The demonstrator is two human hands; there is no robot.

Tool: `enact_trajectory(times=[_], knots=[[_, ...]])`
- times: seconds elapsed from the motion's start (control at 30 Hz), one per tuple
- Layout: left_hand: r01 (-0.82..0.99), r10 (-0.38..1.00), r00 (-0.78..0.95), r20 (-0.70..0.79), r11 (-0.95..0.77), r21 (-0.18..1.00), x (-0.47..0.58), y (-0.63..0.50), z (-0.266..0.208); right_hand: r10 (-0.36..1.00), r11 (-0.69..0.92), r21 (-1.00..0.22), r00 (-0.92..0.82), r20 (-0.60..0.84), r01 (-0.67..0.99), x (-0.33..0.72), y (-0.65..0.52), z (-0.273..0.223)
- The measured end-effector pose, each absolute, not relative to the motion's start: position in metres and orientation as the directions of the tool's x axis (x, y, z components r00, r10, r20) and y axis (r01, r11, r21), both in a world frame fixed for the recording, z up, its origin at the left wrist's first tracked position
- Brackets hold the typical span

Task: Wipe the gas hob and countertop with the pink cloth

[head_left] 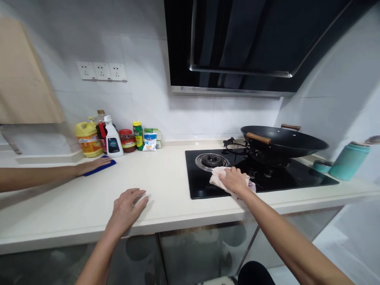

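Note:
My right hand (234,180) presses a pale pink cloth (219,174) onto the black glass gas stove (202,192), just in front of the left burner (212,160). Its fingers are bent over the bunched cloth. My left hand (127,208) is held over the front part of the white countertop (166,190), left of the stove, with its fingers apart and nothing in them. A black wok (285,140) with wooden handles sits over the right burner.
Another person's hand (92,165) lies on a blue cloth (103,166) at the left. Behind it stand a yellow jug (88,138), a white spray bottle (113,140) and several seasonings. A teal canister (350,161) stands right; the range hood (234,91) overhangs the stove.

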State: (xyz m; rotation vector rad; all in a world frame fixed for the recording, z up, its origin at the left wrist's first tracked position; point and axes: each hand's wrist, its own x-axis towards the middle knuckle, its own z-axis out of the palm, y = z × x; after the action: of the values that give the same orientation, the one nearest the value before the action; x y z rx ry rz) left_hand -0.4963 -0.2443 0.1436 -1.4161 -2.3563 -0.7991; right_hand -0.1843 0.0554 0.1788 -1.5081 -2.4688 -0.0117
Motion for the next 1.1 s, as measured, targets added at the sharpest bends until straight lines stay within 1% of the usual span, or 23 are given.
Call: enact_trajectory(times=[0.07,0.2,0.3,0.43,0.57,0.67,0.7,0.77,0.83,0.9,1.0,1.07,1.1], knots=[[0.87,0.718,-0.487,0.498,0.348,0.349,-0.495,-0.245,0.145,0.876,0.468,-0.148,-0.435,0.211,0.871,-0.21,0.051,0.182],[0.863,0.71,-0.488,0.508,0.304,0.404,-0.494,-0.247,0.146,0.845,0.531,-0.212,-0.495,0.204,0.82,-0.27,0.029,0.184],[0.869,0.707,-0.474,0.525,0.28,0.408,-0.494,-0.247,0.145,0.809,0.588,-0.25,-0.561,0.177,0.769,-0.31,0.001,0.186],[0.877,0.71,-0.456,0.537,0.259,0.404,-0.494,-0.248,0.144,0.704,0.7,-0.307,-0.694,0.149,0.645,-0.341,-0.048,0.185],[0.896,0.674,-0.426,0.603,0.223,0.384,-0.489,-0.249,0.145,0.585,0.767,-0.409,-0.8,0.133,0.494,-0.34,-0.092,0.177],[0.918,0.666,-0.374,0.645,0.165,0.361,-0.476,-0.248,0.147,0.442,0.788,-0.534,-0.885,0.145,0.306,-0.319,-0.097,0.176],[0.924,0.682,-0.355,0.64,0.151,0.352,-0.469,-0.246,0.148,0.419,0.78,-0.569,-0.893,0.165,0.261,-0.309,-0.092,0.177],[0.931,0.742,-0.332,0.582,0.159,0.329,-0.451,-0.239,0.152,0.454,0.765,-0.597,-0.859,0.237,0.24,-0.284,-0.072,0.183],[0.93,0.818,-0.341,0.463,0.224,0.291,-0.431,-0.23,0.157,0.538,0.778,-0.558,-0.764,0.356,0.288,-0.254,-0.046,0.187],[0.919,0.865,-0.378,0.331,0.308,0.244,-0.412,-0.219,0.163,0.549,0.818,-0.464,-0.702,0.453,0.34,-0.222,-0.019,0.187],[0.898,0.889,-0.421,0.18,0.381,0.219,-0.396,-0.202,0.175,0.591,0.806,-0.326,-0.659,0.464,0.493,-0.173,0.017,0.172],[0.89,0.9,-0.424,0.105,0.392,0.232,-0.395,-0.191,0.18,0.631,0.773,-0.27,-0.653,0.42,0.574,-0.145,0.036,0.156],[0.889,0.905,-0.419,0.078,0.392,0.236,-0.397,-0.185,0.182,0.636,0.769,-0.252,-0.661,0.398,0.588,-0.134,0.044,0.148]])
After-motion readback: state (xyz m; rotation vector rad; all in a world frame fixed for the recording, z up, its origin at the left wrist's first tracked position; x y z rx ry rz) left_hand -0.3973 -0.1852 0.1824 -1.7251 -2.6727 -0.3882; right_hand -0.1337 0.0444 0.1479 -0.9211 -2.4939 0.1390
